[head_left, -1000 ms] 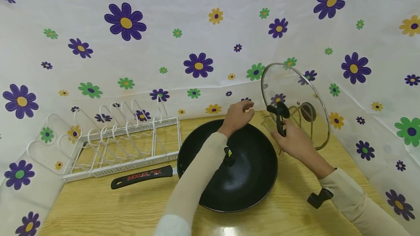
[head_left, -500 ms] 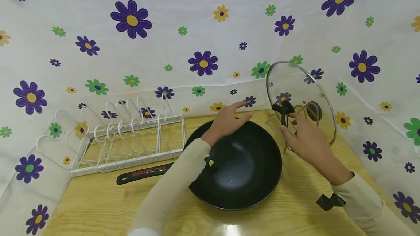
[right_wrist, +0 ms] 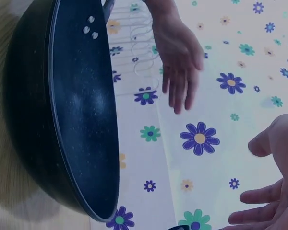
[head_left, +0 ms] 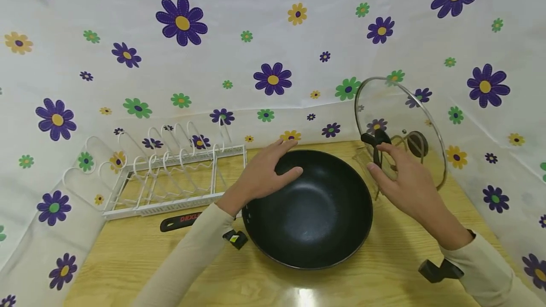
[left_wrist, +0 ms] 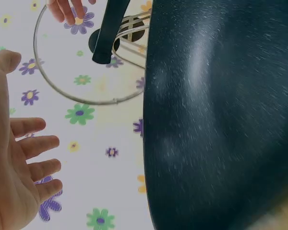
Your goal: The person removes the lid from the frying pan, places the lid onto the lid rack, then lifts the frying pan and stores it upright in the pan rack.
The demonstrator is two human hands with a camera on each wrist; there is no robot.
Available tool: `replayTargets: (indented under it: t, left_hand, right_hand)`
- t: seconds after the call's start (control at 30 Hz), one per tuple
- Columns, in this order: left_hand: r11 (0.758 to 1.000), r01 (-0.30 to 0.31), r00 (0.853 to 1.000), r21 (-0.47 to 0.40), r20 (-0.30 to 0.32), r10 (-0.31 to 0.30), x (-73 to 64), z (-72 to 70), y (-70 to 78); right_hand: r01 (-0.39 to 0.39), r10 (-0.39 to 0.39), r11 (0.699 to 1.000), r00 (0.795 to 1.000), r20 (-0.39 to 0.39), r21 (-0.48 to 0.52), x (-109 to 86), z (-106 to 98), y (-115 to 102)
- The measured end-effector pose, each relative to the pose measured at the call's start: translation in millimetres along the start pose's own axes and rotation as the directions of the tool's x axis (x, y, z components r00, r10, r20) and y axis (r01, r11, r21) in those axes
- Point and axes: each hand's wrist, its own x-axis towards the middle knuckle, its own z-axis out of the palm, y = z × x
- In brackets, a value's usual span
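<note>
A black wok [head_left: 309, 207] sits on the wooden table, its handle [head_left: 179, 222] pointing left and partly hidden by the left forearm. My left hand [head_left: 266, 172], fingers extended, hovers over the wok's left rim and holds nothing. At the right, a glass lid [head_left: 432, 118] with a metal rim stands upright in a wire lid stand [head_left: 362, 155]. Its black handle [head_left: 377, 142] faces me. My right hand [head_left: 407, 181] is beside that handle with fingers loosely spread. In the left wrist view a gap shows between the right fingertips [left_wrist: 62, 10] and the lid handle [left_wrist: 108, 36].
A white wire dish rack [head_left: 170, 169] stands behind and left of the wok. Flower-patterned sheeting [head_left: 239, 4] covers the walls behind and at the right. A dark round disc [head_left: 418, 144] is seen through the lid.
My left hand has moved left from the wok's far side to its left rim. My right hand has loosened from the lid's handle and drawn slightly back. The head view has shifted slightly.
</note>
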Motion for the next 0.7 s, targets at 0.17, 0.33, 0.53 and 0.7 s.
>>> replayTargets:
  t: [0.17,0.33,0.53,0.7]
  left_hand:
    - [0.995,0.020,1.000,0.094,0.022,-0.022,-34.7,-9.7,-11.5]
    - [0.977,-0.001,1.000,0.212,0.022,-0.004,-64.4,-18.2,-22.3]
    - [0.940,-0.029,1.000,0.341,0.021,0.023,-100.3,-23.7,-37.1]
    - [0.935,0.015,1.000,0.353,-0.024,-0.007,-127.4,-31.6,-47.5]
  right_hand:
    - [0.008,-0.008,1.000,1.000,0.017,0.018,-0.9,3.4,-2.7]
    - [0.040,-0.042,0.998,0.999,0.030,0.048,-2.8,12.1,-5.4]
    - [0.102,-0.110,0.987,0.993,0.053,0.124,-8.6,24.0,-8.0]
    - [0.116,-0.132,0.975,0.988,0.075,0.188,-13.6,33.3,-8.7]
